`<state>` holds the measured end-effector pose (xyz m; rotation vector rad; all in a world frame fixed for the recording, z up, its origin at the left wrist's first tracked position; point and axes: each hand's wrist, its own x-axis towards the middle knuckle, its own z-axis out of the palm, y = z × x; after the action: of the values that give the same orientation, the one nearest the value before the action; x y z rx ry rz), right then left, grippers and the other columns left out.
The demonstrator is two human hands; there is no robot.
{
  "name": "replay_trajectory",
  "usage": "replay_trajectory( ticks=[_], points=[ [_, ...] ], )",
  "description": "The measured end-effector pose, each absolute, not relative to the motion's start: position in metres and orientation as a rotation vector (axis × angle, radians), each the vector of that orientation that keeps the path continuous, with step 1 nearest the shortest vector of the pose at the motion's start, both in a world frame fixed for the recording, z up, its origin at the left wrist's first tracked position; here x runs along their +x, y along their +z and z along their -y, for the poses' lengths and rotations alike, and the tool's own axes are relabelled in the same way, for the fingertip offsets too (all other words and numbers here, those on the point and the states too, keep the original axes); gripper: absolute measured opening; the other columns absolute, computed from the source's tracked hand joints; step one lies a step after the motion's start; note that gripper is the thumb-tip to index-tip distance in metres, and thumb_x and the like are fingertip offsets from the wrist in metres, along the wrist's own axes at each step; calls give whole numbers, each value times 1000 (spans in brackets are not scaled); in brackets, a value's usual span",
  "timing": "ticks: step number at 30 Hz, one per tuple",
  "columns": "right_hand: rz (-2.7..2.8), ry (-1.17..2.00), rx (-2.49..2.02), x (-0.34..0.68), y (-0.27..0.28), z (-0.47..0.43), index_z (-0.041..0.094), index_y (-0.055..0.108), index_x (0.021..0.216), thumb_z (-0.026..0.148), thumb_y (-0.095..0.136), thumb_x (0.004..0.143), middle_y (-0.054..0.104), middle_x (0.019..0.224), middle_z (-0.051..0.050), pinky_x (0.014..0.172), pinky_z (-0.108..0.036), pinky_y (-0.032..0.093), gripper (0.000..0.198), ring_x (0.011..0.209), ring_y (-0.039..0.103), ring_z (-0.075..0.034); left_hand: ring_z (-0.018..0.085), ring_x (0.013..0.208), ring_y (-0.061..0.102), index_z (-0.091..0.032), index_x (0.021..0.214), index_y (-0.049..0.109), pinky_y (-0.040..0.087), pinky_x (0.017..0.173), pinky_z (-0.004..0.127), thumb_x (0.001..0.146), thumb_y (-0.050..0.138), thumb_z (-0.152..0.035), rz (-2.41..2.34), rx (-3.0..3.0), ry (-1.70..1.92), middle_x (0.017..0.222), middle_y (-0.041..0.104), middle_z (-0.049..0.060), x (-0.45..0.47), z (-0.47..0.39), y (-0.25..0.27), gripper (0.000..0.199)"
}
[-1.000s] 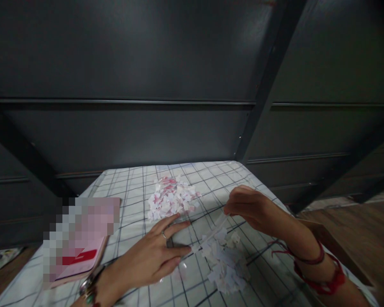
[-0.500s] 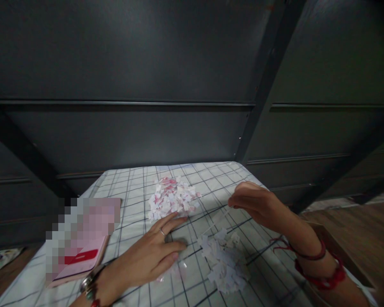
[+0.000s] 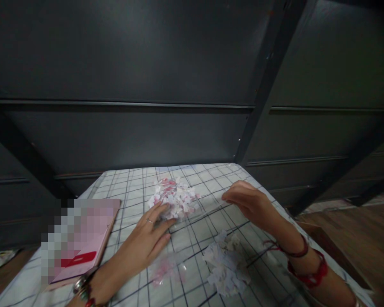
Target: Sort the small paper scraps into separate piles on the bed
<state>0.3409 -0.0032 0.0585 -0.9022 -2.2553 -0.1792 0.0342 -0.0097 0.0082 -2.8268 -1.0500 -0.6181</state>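
A heap of torn white and pink paper scraps (image 3: 176, 198) lies on the checked tablecloth. My left hand (image 3: 152, 236) reaches its near left edge, fingers apart and fingertips on the scraps. My right hand (image 3: 246, 202) is over the table's right side, with thumb and fingers pinched on a thin piece of clear plastic film (image 3: 208, 205). The film stretches left from the pinch towards the heap; its far end is hard to make out. Nearer to me lies a second heap of white paper scraps (image 3: 227, 264). Clear plastic with pink on it (image 3: 168, 270) rests below my left hand.
A pink tablet-like device (image 3: 86, 238), partly blurred out, lies at the left of the table. Dark metal panels (image 3: 147, 136) rise behind the checked tablecloth (image 3: 211, 170). An open cardboard box (image 3: 336, 251) stands on the floor to the right.
My left hand has moved left and away from me, onto the edge of the far heap. My right hand has shifted slightly left, and the plastic film now extends towards that heap.
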Motion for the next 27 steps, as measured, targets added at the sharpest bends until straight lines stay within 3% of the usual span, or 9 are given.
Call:
replay_trajectory(
  ticks=[5,22,27],
  points=[
    [2264,-320,-846,328,44,0,20,59,86,6,42,84,60,73,-1,62,-27,36,22,69,49,-13,32,126,33,-23,117,53,36,100,53,91,40,-30,1220,-2633,-730,137,31,9,27,2,-5,29],
    [2299,-493,-823,322,49,8,17,60,85,6,38,84,56,70,-3,58,-28,34,24,64,42,-13,34,126,33,-20,115,53,37,99,53,91,40,-30,1321,-2554,-770,138,30,10,23,-3,-12,29],
    [2381,-543,-853,322,49,8,18,59,77,3,35,83,54,66,-3,58,-28,34,28,64,41,-14,35,126,33,-20,115,53,37,99,54,91,40,-29,1316,-2556,-771,139,27,11,22,-3,-12,28]
  ],
)
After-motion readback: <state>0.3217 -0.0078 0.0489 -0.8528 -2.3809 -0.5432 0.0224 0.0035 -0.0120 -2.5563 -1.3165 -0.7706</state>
